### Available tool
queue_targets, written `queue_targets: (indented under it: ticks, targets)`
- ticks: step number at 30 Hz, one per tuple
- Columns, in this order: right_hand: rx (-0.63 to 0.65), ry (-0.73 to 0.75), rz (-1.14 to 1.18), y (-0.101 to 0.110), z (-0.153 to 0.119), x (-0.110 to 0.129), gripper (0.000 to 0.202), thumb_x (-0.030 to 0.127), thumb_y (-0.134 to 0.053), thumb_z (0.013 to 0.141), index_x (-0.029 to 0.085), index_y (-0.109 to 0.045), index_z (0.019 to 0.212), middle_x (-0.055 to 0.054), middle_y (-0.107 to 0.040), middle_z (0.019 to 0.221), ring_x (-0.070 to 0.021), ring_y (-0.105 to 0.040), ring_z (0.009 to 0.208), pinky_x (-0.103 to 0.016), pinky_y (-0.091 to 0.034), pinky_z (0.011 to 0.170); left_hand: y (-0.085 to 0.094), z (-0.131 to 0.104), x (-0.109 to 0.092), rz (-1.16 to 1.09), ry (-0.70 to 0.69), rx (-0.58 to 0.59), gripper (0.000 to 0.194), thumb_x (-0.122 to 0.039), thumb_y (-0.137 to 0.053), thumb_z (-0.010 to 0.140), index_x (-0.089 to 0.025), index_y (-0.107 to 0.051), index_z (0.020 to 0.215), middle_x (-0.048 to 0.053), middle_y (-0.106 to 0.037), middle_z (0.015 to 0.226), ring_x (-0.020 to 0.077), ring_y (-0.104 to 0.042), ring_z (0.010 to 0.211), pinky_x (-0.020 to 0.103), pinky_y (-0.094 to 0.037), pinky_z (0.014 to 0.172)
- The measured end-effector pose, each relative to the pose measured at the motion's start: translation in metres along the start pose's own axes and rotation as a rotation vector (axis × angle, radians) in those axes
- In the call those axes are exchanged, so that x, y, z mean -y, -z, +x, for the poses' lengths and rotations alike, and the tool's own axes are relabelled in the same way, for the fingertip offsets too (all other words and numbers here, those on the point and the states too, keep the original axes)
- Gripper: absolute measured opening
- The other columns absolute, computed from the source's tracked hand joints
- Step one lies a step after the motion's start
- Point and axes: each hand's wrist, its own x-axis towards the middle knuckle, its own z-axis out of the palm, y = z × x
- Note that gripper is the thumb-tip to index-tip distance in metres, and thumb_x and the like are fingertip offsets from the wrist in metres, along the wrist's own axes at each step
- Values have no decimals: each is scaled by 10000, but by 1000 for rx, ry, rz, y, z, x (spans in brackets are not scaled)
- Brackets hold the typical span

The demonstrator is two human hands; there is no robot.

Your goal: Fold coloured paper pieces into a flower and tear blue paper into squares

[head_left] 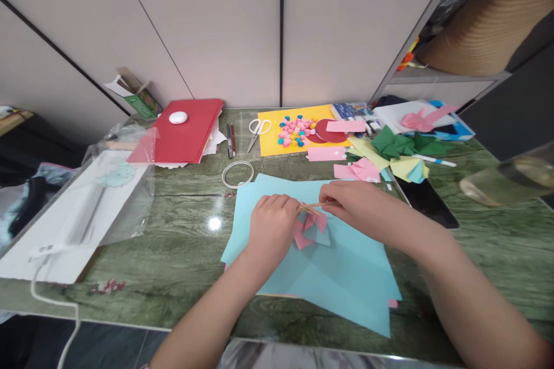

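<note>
My left hand (274, 219) is closed, its fingertips pinching one side of a folded pink paper piece (303, 237) above the light-blue sheets. My right hand (352, 202) is closed too, its thumb and fingers gripping the end of a thin tan strip (317, 205). This strip runs across the top of the folded paper to my left fingertips; whether it is a stick or rolled paper I cannot tell. The stacked light-blue paper (333, 282) lies fanned under both hands. My left fingers partly hide the folded piece.
White-handled scissors (258, 127), a tape ring (238, 174) and pens (231, 141) lie behind the paper. Yellow paper (268, 141) carries small coloured balls. Green folded paper (392, 141), a phone (426, 202) and a clear bottle (485, 181) are at right; a red folder (190, 135) is at left.
</note>
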Motion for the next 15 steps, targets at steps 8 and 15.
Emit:
queue_targets:
  ticks: [8, 15]
  targets:
    - [6, -4, -11, 0, 0, 0, 270, 332, -341, 888, 200, -488, 703, -10, -577, 732, -147, -498, 650, -251, -303, 551, -2, -2, 1, 14, -8, 20, 181, -204, -476, 862, -188, -614, 747, 6, -654, 745, 169, -574, 725, 311, -348, 666]
    - [15, -2, 6, -2, 1, -3, 297, 347, -330, 896, 199, -522, 726, -20, -581, 738, -156, -509, 658, -259, -328, 588, -2, -1, 0, 41, -15, 25, 159, -220, -490, 857, -186, -606, 753, 3, -649, 740, 174, -567, 718, 316, -350, 657]
